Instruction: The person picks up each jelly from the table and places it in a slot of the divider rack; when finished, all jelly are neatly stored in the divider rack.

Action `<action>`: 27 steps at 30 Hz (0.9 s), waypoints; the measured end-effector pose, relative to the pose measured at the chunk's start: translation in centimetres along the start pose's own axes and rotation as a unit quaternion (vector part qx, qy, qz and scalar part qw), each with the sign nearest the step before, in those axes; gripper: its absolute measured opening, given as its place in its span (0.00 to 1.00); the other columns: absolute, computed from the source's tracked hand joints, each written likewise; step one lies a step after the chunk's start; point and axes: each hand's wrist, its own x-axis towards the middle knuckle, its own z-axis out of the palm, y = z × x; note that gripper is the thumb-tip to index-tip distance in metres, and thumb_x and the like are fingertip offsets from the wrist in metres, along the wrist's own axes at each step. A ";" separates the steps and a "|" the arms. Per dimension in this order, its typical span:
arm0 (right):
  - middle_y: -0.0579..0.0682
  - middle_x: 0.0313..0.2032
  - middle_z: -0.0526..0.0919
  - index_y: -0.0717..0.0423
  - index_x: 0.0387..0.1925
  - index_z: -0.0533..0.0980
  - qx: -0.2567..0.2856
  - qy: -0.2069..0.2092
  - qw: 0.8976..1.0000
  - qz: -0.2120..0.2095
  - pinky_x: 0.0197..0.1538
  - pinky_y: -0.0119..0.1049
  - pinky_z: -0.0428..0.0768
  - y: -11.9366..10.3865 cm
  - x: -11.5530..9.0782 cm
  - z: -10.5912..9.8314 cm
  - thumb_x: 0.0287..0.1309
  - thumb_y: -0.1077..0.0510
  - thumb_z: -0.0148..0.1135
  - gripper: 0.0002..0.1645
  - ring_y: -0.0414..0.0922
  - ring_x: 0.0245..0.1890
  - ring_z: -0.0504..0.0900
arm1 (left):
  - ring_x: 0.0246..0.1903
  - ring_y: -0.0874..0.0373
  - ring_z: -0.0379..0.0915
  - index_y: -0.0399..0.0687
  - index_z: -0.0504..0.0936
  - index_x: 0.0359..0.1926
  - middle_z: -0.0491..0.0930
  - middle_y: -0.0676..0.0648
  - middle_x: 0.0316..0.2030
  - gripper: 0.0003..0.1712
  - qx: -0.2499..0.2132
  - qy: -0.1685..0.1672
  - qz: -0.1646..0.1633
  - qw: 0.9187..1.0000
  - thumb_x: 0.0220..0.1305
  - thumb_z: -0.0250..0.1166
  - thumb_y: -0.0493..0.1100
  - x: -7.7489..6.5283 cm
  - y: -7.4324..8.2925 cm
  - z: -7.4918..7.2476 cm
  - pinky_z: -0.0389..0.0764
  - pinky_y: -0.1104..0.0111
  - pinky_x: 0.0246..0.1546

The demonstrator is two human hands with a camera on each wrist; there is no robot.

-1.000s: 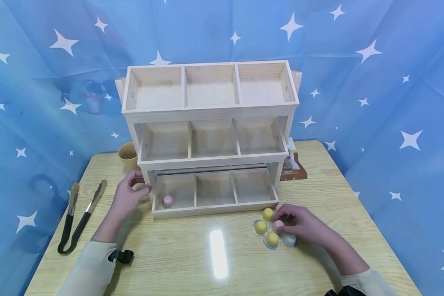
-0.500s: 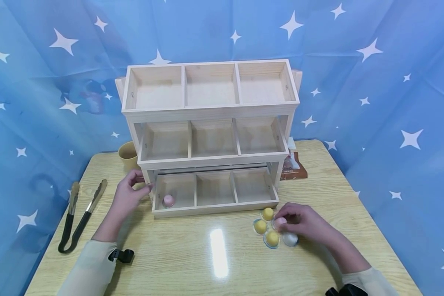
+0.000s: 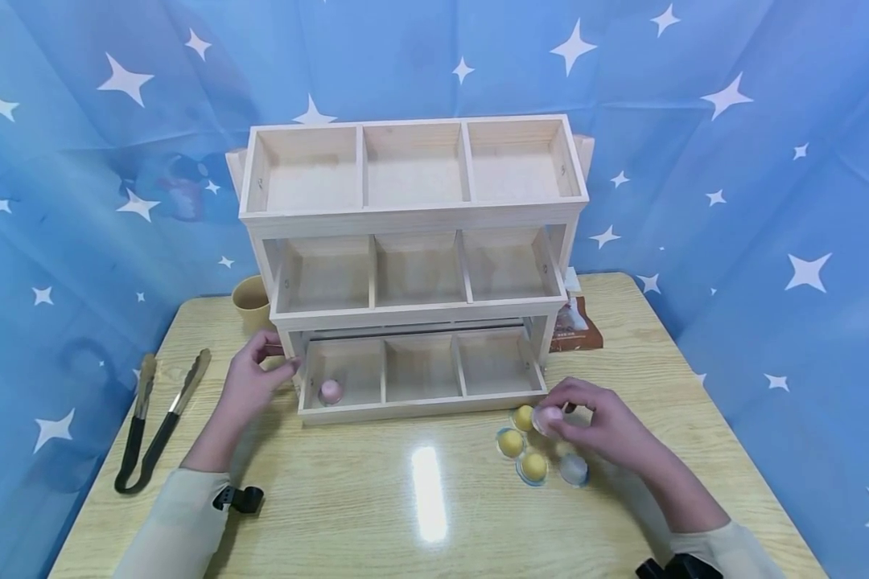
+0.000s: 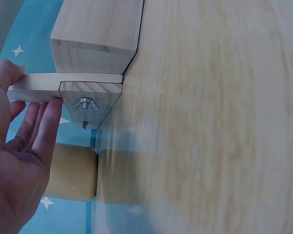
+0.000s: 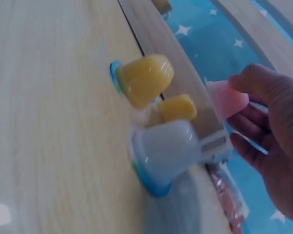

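Okay, clock positions are from the middle of the head view. Nearest, around 5, one white jelly (image 3: 574, 470) and three yellow jellies (image 3: 533, 466) sit wide end down. Around 4, the right hand (image 3: 601, 422) has a pink jelly (image 3: 547, 420) pinched between thumb and fingers, right by the farthest yellow. Left hand (image 3: 249, 382), at 8, is gripping the side of the shelf (image 3: 416, 223): three tiers, three bins each. The bottom tier's 9 o'clock bin holds another pink jelly (image 3: 330, 392). Bag (image 3: 579, 331) at 3, tan cup (image 3: 253, 323) at 9. Table (image 3: 362, 498) is pale wood, glare (image 3: 429, 494) at 6, tongs (image 3: 161, 441) at 8. Starry blue curtain (image 3: 768, 161) behind everything.
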 end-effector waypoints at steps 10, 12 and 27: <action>0.42 0.49 0.89 0.46 0.52 0.89 0.003 0.034 0.998 -0.055 0.54 0.35 0.83 -1.9 3.5 1.0 0.62 0.69 0.80 0.20 0.43 0.50 0.86 | 0.52 0.63 0.79 0.36 0.81 0.60 0.85 0.36 0.55 0.20 -0.006 0.002 0.007 1.000 0.72 0.75 0.36 0.0 -0.2 0.0 0.74 0.48 0.61; 0.43 0.49 0.89 0.48 0.52 0.89 0.010 0.027 0.997 -0.073 0.51 0.38 0.85 -2.1 4.4 1.4 0.62 0.69 0.80 0.20 0.44 0.48 0.86 | 0.51 0.65 0.79 0.36 0.81 0.60 0.85 0.36 0.55 0.20 -0.008 0.004 0.011 1.000 0.72 0.75 0.36 0.0 -0.3 0.0 0.74 0.47 0.61; 0.43 0.49 0.88 0.50 0.52 0.90 0.036 -0.042 0.990 -0.126 0.48 0.45 0.84 -4.5 10.7 5.0 0.68 0.65 0.77 0.14 0.45 0.47 0.85 | 0.49 0.63 0.80 0.35 0.81 0.59 0.86 0.34 0.54 0.20 -0.018 0.007 0.023 1.000 0.70 0.76 0.34 0.3 -0.4 0.1 0.72 0.44 0.63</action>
